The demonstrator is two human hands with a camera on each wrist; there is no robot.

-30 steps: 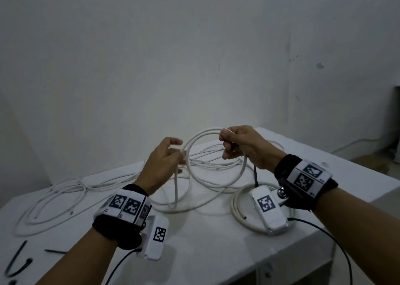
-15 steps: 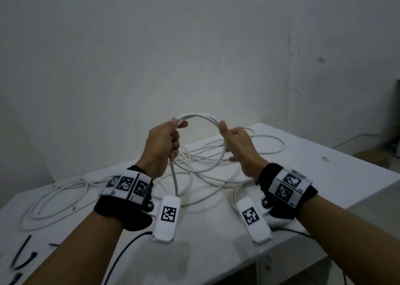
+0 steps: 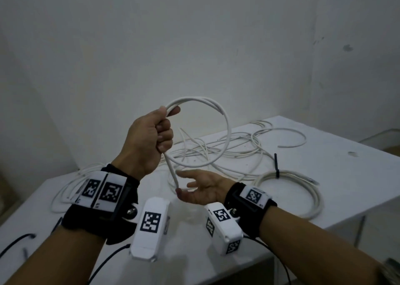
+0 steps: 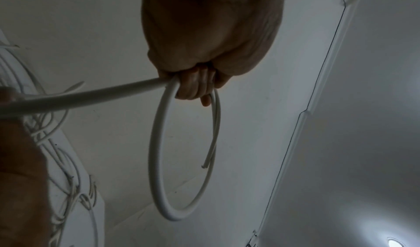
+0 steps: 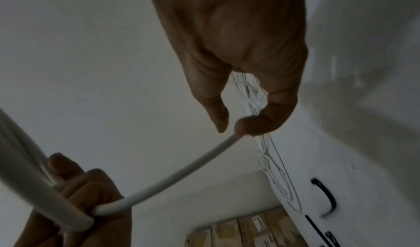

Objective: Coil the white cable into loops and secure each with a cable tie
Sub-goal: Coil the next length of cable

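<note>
One loop of the white cable (image 3: 225, 133) stood formed in the air above the white table (image 3: 346, 176), so the coiling step was under way and no tie was yet on this coil. The left hand (image 3: 147, 141) was fisted round the gathered strands at the top of the loop, fingers (image 4: 195, 85) curled tight, with the cut end of the cable lying along the loop's inner side. The right hand (image 3: 201, 189), palm up and lower, pinched the trailing length between thumb and a fingertip (image 5: 252, 125), the other fingers loosely spread. By my judgement the next move called for sweeping that trailing length up into the left fist as another turn, matching the first loop's size while the fist held firm. More loose cable (image 3: 249, 148) sprawled tangled on the table behind and could snag the trailing length. A finished coil (image 3: 298, 189) bound by a black cable tie (image 3: 276, 165) lay to the right; spare black ties (image 5: 327, 198) lay on the table too.
</note>
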